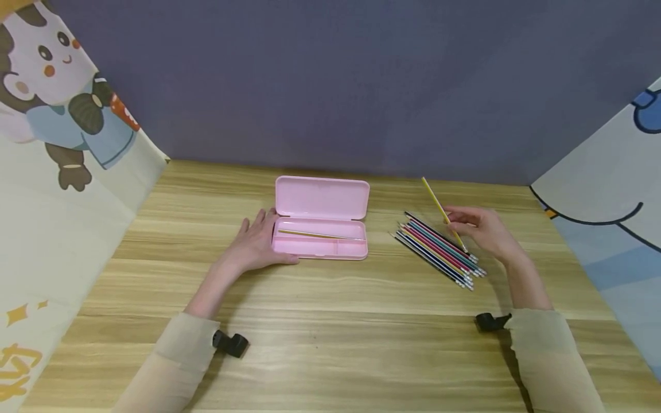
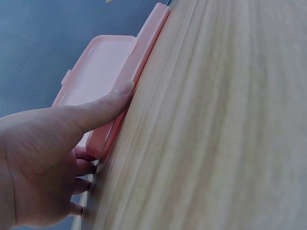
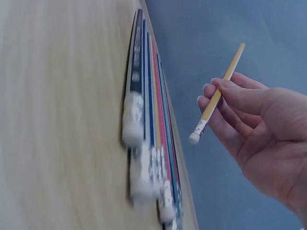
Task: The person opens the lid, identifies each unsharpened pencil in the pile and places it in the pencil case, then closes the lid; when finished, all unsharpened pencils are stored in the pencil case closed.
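Note:
A pink pencil case (image 1: 353,248) lies with its lid (image 1: 322,198) raised at the back; a yellow pencil (image 1: 310,234) rests in its rear compartment. My left hand (image 1: 253,244) is at the case's left end, fingers spread. In the left wrist view its thumb (image 2: 108,105) lies straight along the front wall. Between thumb and fingers my right hand (image 1: 482,229) pinches another yellow pencil (image 1: 436,202), tilted above a pile of pencils (image 1: 436,249). That held pencil's white eraser (image 3: 194,138) points down in the right wrist view.
The piled pencils, dark, red, teal and yellow, lie slanted on the wooden table (image 1: 330,321) right of the case, erasers toward the near right. A dark partition (image 1: 341,86) stands behind the table; printed panels (image 1: 77,189) flank it.

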A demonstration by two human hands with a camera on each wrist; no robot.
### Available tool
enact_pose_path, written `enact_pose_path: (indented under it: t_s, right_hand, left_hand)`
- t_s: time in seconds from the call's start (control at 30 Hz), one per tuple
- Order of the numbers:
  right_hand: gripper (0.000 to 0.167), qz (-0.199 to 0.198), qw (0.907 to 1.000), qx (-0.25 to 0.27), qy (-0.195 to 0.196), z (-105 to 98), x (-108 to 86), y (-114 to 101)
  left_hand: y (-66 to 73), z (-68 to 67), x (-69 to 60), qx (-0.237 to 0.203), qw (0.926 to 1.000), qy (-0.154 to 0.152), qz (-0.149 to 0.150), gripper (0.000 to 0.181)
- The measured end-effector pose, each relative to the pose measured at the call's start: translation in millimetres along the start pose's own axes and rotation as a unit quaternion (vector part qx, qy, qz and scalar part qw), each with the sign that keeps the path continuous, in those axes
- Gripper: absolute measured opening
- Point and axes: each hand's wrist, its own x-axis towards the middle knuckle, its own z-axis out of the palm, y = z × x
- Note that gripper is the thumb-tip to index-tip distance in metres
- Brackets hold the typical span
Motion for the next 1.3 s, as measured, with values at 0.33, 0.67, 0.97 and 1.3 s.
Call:
enact_pose_path:
  t_s: [0.33,0.67,0.97,1.3]
  right_hand:
    - [0.046,-0.037,0.9981,0.035,0.034,20.0,24.7,-39.7]
    - [0.034,-0.074,0.9954,0.060,0.011,70.5,65.4,-89.9]
    - [0.032,-0.101,0.9916,0.078,-0.018,108.3,82.7,-122.6]
    - [0.028,-0.146,0.9869,0.030,-0.061,136.5,92.3,-133.0]
  left_hand:
    - [0.2,-1.0,0.5,-0.001,1.0000,0.001,-0.006,0.115]
    - [-0.4,-3.0,2.1,0.004,1.0000,-0.003,-0.004,0.113]
    - [-1.2,-1.9,0.7,0.002,0.9999,-0.008,-0.010,0.113]
    - [-0.9,-2.8,-1.1,0.006,0.9999,-0.007,-0.008,0.112]
